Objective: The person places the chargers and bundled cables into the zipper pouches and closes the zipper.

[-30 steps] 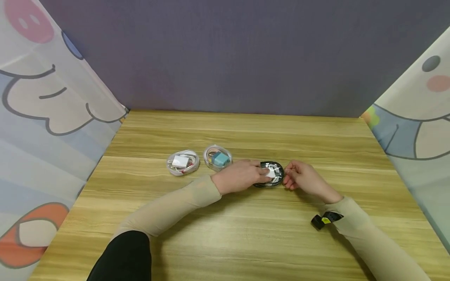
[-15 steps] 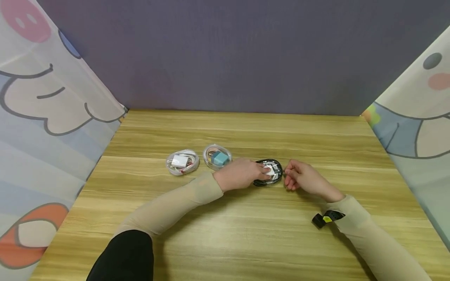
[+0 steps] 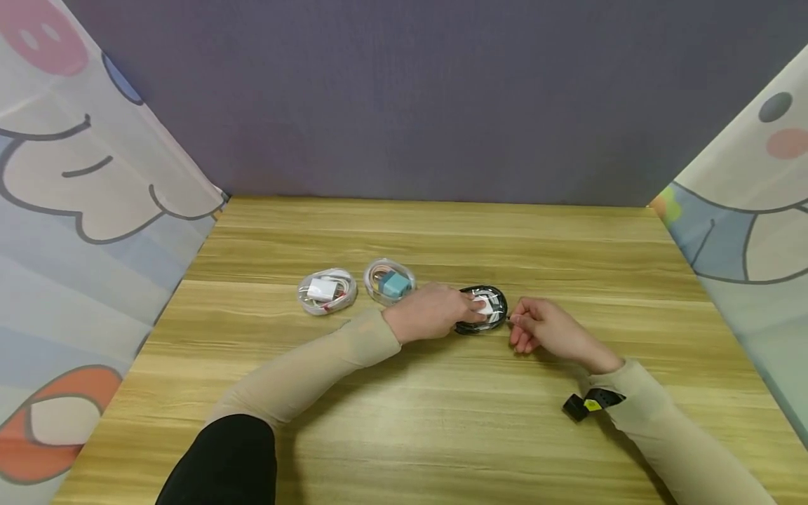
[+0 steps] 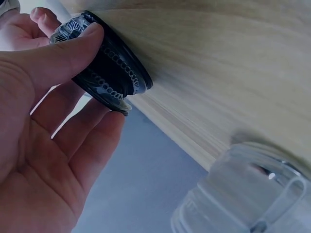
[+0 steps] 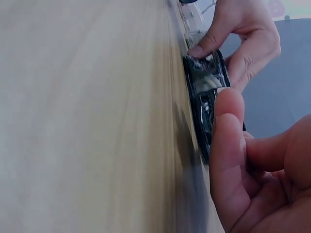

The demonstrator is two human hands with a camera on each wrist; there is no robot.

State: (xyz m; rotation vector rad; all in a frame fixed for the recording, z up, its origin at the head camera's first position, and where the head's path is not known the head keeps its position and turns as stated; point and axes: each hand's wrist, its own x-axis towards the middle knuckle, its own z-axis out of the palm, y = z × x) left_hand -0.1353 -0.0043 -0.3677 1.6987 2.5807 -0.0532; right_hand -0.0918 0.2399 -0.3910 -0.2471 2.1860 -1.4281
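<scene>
A small oval zip case [image 3: 497, 308] with a black rim and clear top lies on the table, a white charger and cable showing inside. My left hand [image 3: 429, 312] holds it from the left, thumb on one face and fingers along the far side. In the left wrist view, two rows of zipper teeth [image 4: 119, 65] stand apart along the side of the case [image 4: 109, 43]. At the right end of the case my right hand [image 3: 552, 330] pinches the small zipper pull [image 3: 509, 318] between thumb and forefinger. The fingertips mostly hide the pull.
Left of my left hand lie two clear oval cases: one with a white charger [image 3: 323, 290], one with a teal charger [image 3: 395, 284]. All sit on a wooden table [image 3: 442, 421]. A grey panel [image 3: 404, 105] rises behind; cartoon-print cloths hang at both sides.
The case and left hand shifted very slightly away from me, then held still. In the last half second my right hand has drawn slightly toward me at the right end of the case.
</scene>
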